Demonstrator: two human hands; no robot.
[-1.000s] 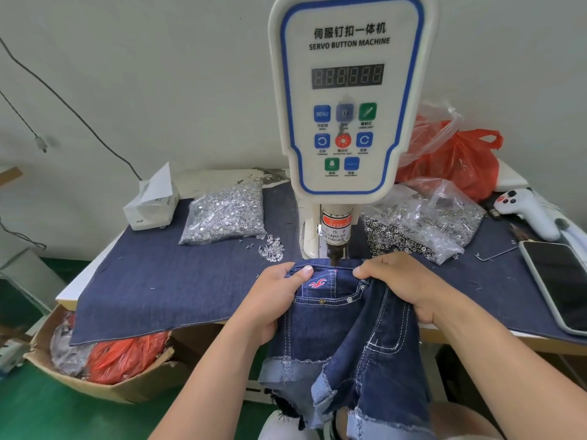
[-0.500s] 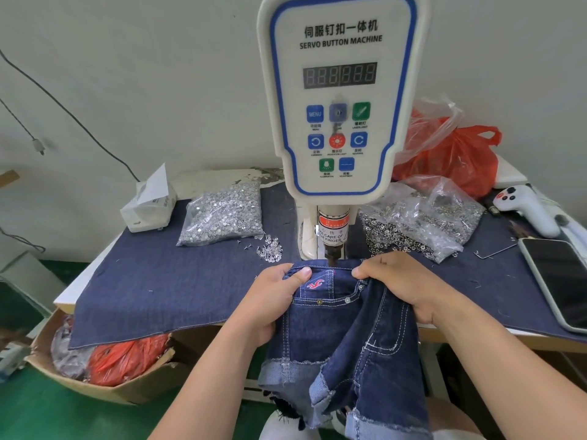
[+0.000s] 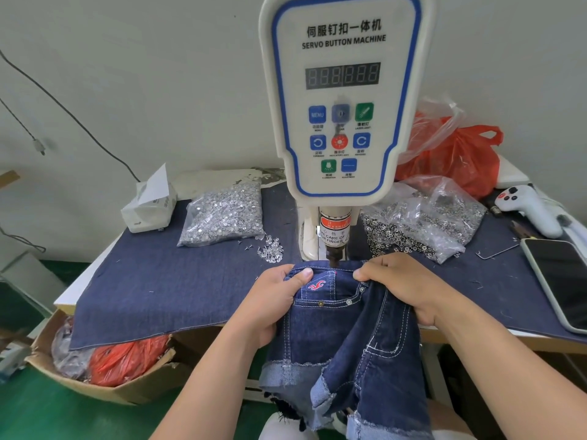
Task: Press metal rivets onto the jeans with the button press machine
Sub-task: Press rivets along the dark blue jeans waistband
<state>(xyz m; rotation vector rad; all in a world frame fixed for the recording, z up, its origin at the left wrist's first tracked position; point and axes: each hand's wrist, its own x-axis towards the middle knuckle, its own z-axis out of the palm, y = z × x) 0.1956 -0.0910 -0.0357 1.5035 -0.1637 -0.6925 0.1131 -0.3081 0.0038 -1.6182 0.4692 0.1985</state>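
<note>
Dark blue denim shorts (image 3: 343,338) hang off the table's front edge, their top edge lying under the punch (image 3: 334,258) of the white servo button machine (image 3: 344,100). My left hand (image 3: 273,300) grips the pocket corner beside a red embroidered logo (image 3: 316,285), thumb on top. My right hand (image 3: 403,285) grips the fabric on the other side of the punch. Two small rivets (image 3: 349,302) show on the pocket seam. The die under the fabric is hidden.
A clear bag of silver rivet parts (image 3: 224,215) lies left of the machine, loose ones (image 3: 270,249) beside it. Another bag of ring parts (image 3: 422,220), a red bag (image 3: 457,154), a phone (image 3: 562,281), a white controller (image 3: 530,208), a tissue box (image 3: 149,204). Cardboard box (image 3: 104,366) below left.
Both hands keep their hold on the shorts under the punch. The view has drifted slightly; the pocket rivets now show more plainly.
</note>
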